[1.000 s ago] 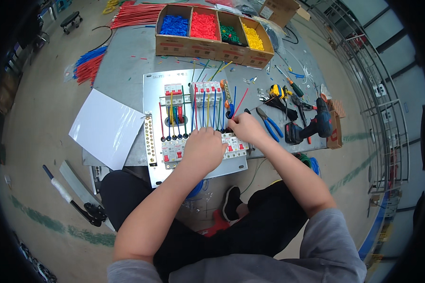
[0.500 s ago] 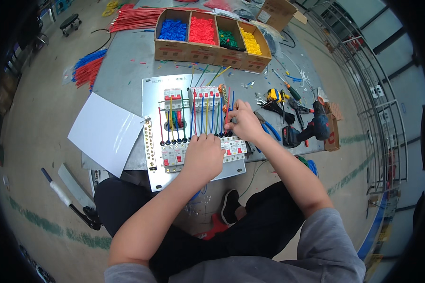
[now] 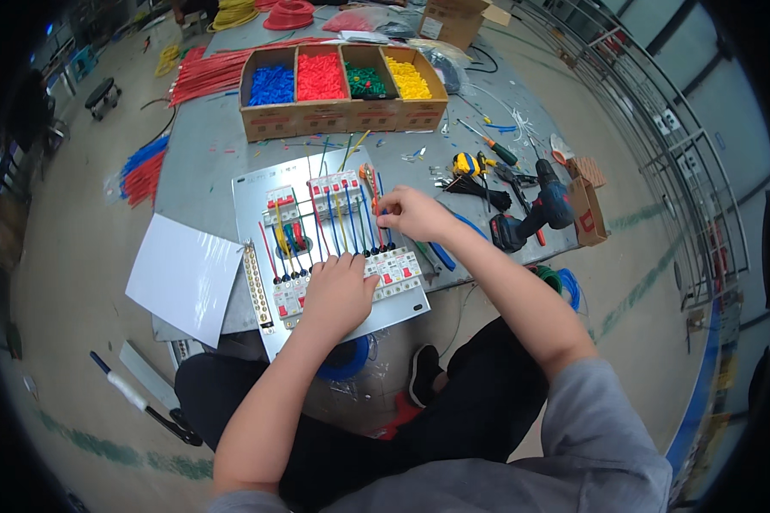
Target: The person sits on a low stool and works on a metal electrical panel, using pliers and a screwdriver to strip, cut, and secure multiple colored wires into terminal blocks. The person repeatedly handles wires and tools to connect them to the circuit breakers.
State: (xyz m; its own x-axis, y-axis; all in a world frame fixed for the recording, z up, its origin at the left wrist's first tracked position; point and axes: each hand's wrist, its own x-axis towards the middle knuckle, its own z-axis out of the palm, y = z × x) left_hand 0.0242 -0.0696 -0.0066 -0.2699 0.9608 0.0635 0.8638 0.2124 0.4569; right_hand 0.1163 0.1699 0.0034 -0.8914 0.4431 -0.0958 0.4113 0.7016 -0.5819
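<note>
A metal mounting plate (image 3: pixel 385 321) carries two rows of white circuit breakers with red switches, joined by red, yellow, blue and green wires. My left hand (image 3: pixel 338 295) lies over the lower breaker row (image 3: pixel 393 268), fingers extended at the wires' lower ends and thumb apart. At the right end of the wiring, my right hand (image 3: pixel 412 214) pinches a wire between thumb and fingertips; the fingers partly hide it and its colour is unclear. The upper breaker row (image 3: pixel 334 184) lies beyond both hands. A brass terminal strip (image 3: pixel 255 286) runs along the plate's left edge.
A divided cardboard box (image 3: pixel 342 117) of blue, red, green and yellow caps stands behind the plate. To the right lie a cordless drill (image 3: pixel 549 205), a screwdriver (image 3: pixel 500 152), black cable ties (image 3: pixel 479 190) and a yellow tool (image 3: pixel 468 163). A white sheet (image 3: pixel 184 278) overhangs the left table edge.
The whole view has turned and shifted, so plate and box appear farther left and tilted. My right hand stays at the right-end wires and my left hand on the lower breakers.
</note>
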